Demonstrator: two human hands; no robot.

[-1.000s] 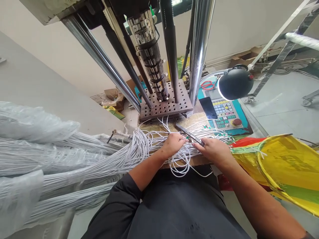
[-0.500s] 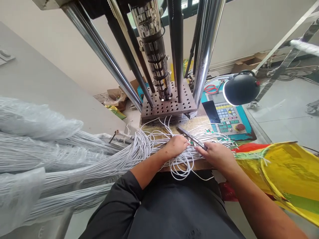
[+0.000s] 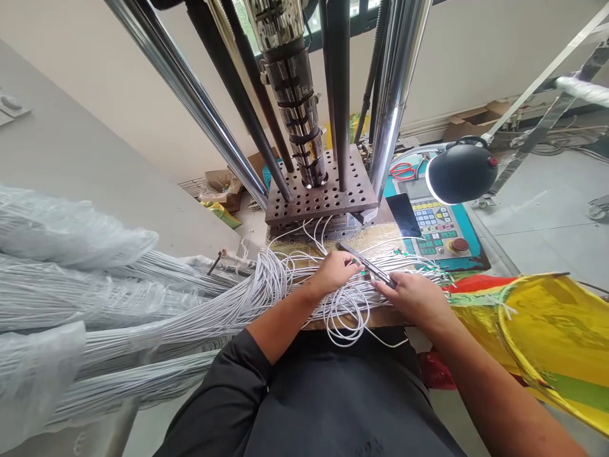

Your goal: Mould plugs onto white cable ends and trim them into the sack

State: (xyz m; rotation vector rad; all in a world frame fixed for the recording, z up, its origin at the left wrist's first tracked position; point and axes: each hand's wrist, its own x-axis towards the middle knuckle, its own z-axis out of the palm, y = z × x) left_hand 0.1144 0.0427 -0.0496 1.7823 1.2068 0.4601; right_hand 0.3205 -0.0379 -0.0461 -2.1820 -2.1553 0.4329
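My left hand (image 3: 337, 271) is closed in a pinch over the bundle, on the green-tipped end of a white cable (image 3: 354, 260). My right hand (image 3: 419, 295) grips a narrow dark metal tool (image 3: 364, 261), whose exact kind I cannot make out; it slants up and left from my fingers. Many white cables (image 3: 238, 298) run in from the left and lie under both hands. Below my left hand, loose cable loops (image 3: 347, 317) hang over the front edge of the worktable. More green ends (image 3: 399, 252) lie beyond my right hand.
Behind the cables stands a press with a perforated metal plate (image 3: 328, 200) and chrome posts (image 3: 392, 127). To the right are a control panel (image 3: 457, 225), a black lamp (image 3: 464, 170), red-handled scissors (image 3: 402, 171) and a yellow bag (image 3: 556, 317). Plastic-wrapped cable bundles (image 3: 71, 228) fill the left.
My left hand has lifted slightly and turned, so the green tip shows at its fingers. My right hand and the tool stay nearly in place. The view has shifted a little.
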